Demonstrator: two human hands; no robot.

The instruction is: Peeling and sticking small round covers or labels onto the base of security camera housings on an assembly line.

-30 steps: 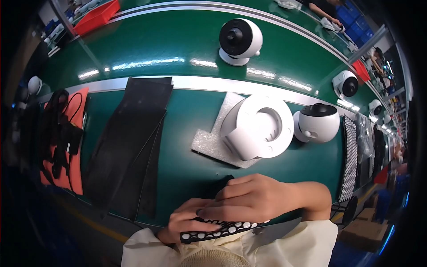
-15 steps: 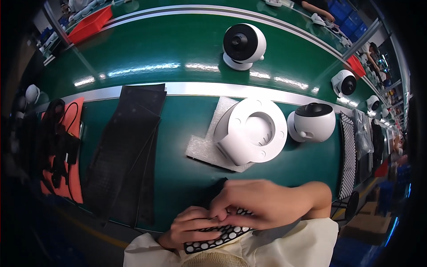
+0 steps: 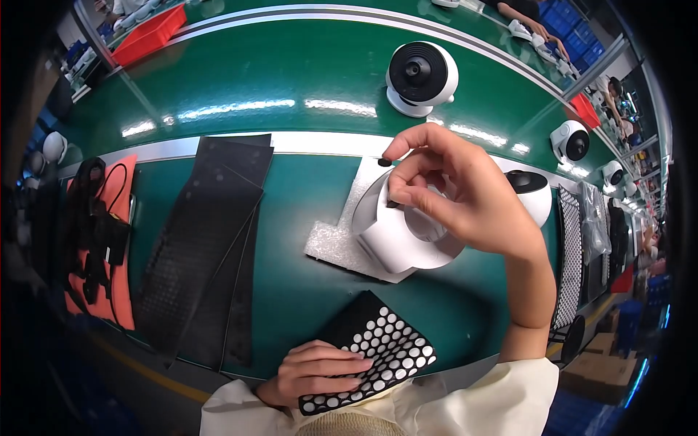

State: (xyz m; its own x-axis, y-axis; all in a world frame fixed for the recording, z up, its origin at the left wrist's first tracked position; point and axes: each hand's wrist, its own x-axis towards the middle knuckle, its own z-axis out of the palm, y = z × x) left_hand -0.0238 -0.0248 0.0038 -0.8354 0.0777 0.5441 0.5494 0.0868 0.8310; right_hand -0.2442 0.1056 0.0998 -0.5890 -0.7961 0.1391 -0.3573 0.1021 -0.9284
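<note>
My left hand (image 3: 316,369) holds a folded black sheet (image 3: 392,352) with rows of white dots, close to the bench's front edge. Its fingers lie across the dots. Above a white round plastic housing (image 3: 392,243), my right hand (image 3: 472,192) carries small black round pads. One pad (image 3: 384,162) sits at the index fingertip; another dark piece (image 3: 392,204) shows at the thumb tip. The hand covers much of the housing's ring and recess. A pale foam piece (image 3: 331,243) lies beneath the housing. Partly behind my right hand stands a white ball-shaped camera (image 3: 534,196).
More white cameras (image 3: 420,76) stand on the green conveyor (image 3: 240,80) beyond a metal rail. Black sheets (image 3: 203,240) and an orange pad (image 3: 122,269) with black cables lie to the left. Dotted sheets (image 3: 569,254) lie at the right. A co-worker's arm (image 3: 527,25) shows far right.
My right hand has left the dotted sheet and moved up and forward over the white housing with black pads. My left hand stays on the sheet. The conveyor's cameras have shifted slightly right.
</note>
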